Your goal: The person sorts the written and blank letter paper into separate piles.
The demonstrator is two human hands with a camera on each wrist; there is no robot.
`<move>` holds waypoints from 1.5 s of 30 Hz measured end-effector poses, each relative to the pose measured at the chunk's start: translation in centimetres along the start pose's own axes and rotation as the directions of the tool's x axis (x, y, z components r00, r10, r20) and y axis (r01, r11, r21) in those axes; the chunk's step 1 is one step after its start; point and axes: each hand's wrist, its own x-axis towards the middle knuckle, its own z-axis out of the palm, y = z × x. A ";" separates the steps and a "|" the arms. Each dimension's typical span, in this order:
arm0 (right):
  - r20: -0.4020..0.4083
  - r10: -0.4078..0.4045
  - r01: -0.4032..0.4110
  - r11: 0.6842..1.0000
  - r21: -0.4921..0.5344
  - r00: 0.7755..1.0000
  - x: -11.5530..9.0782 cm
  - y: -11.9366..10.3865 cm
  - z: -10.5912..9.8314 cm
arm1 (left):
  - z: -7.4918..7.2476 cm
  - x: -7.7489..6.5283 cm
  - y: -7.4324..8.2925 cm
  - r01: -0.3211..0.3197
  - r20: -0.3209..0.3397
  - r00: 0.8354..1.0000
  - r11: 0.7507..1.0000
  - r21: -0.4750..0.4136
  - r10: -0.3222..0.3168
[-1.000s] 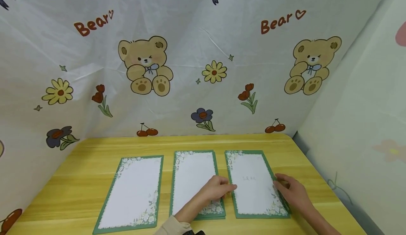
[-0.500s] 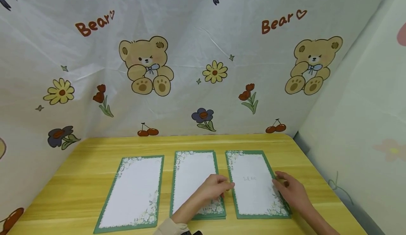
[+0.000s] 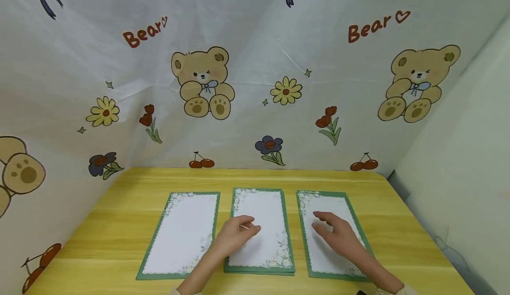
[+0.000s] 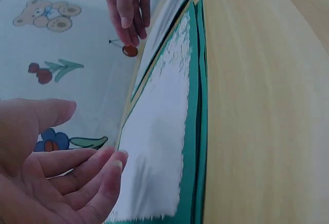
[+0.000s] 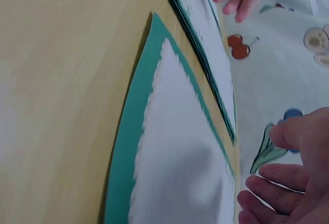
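Three white paper sheets with green borders and printed flowers lie in a row in the head view. My left hand (image 3: 235,236) hovers over the left edge of the middle sheets (image 3: 264,204), fingers loosely bent, holding nothing. These middle sheets form a slightly offset stack, whose layered green edge (image 4: 198,106) shows in the left wrist view. Over the right sheet (image 3: 328,203) hangs my right hand (image 3: 338,237), thumb and fingers apart with nothing between them. That hand and its forearm hide part of the sheet. The left sheet (image 3: 183,231) is untouched.
The yellow wood-grain table (image 3: 111,237) carries all the sheets. Behind it hangs a white cloth (image 3: 239,65) printed with bears and flowers, and another pale cloth (image 3: 458,153) closes off the right side. A thin cord (image 3: 450,250) hangs near the right table edge.
Both hands have come away from the right sheet's edges. The left moved left to the middle stack; the right moved inward over the right sheet. The head view turned slightly left.
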 end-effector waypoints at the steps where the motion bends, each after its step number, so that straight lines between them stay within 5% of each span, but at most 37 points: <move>1: 0.013 -0.023 0.023 1.000 -0.013 1.000 0.2 -0.4 0.3 | -0.4 -0.4 -0.2 0.001 -0.021 1.000 1.000 0.022 -0.001; 12: 0.112 -0.162 0.174 0.979 -0.107 0.980 1.3 -2.8 3.5 | -2.2 -3.0 -1.7 0.019 -0.194 0.980 0.965 0.260 0.033; 25: 0.142 -0.209 0.228 0.963 -0.141 0.968 1.1 -2.7 4.0 | -2.4 -3.4 -2.6 0.024 -0.195 0.980 0.952 0.305 0.037; 45: 0.197 -0.168 0.190 0.977 -0.099 0.966 0.2 -2.6 5.2 | -1.7 -2.9 -3.6 0.012 -0.122 0.992 0.936 0.352 0.034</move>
